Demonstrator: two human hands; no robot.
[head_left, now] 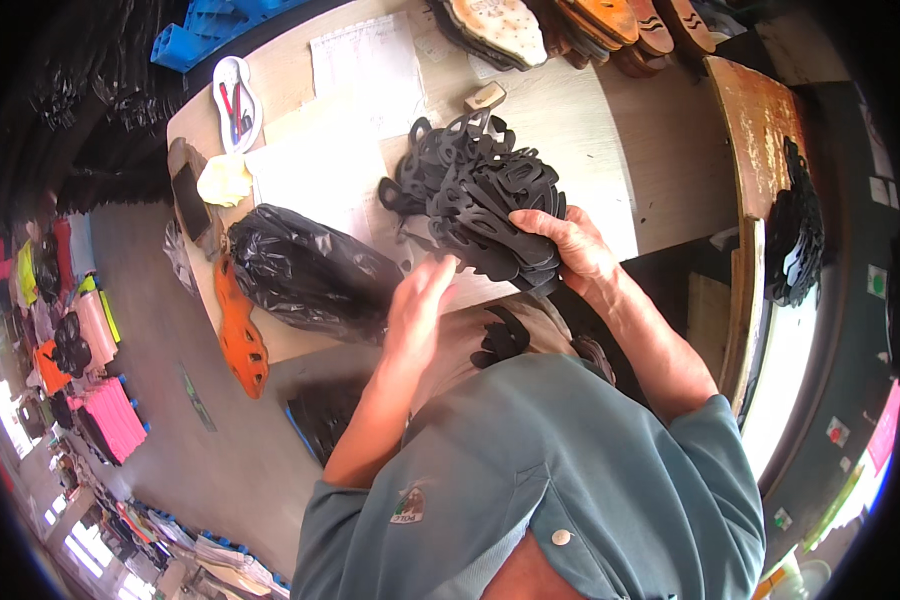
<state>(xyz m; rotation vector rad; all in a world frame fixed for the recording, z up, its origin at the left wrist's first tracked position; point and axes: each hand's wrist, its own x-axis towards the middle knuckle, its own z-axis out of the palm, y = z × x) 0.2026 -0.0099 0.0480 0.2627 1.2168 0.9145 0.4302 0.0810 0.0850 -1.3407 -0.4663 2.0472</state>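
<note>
Frame centre: your right hand [582, 250] grips a bundle of matte-black openwork cutouts [475, 195] — your left hand [422, 300], fingers extended, beside it.

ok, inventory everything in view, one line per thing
Table: one, pale, upper centre
Cut pieces: many, black, bunched at centre
Plastic bag: one, black, left of bunch
Holed shape: one, orange, table's left edge
Shallow tray: one, white, table's upper left
Crumpled item: one, yellow, below tray
Block: one, tan, above bunch
Stacked shapes: several, mixed colours, top right
Paper sheets: several, white, on table
Plastic item: one, blue, top left
Hanging pieces: several, black, far right
Background goods: uncounted, multicoloured, far left
Shirt: one, teal, bottom centre
Left hand: one, bare, beside bunch
Right hand: one, bare, gripping bunch
</note>
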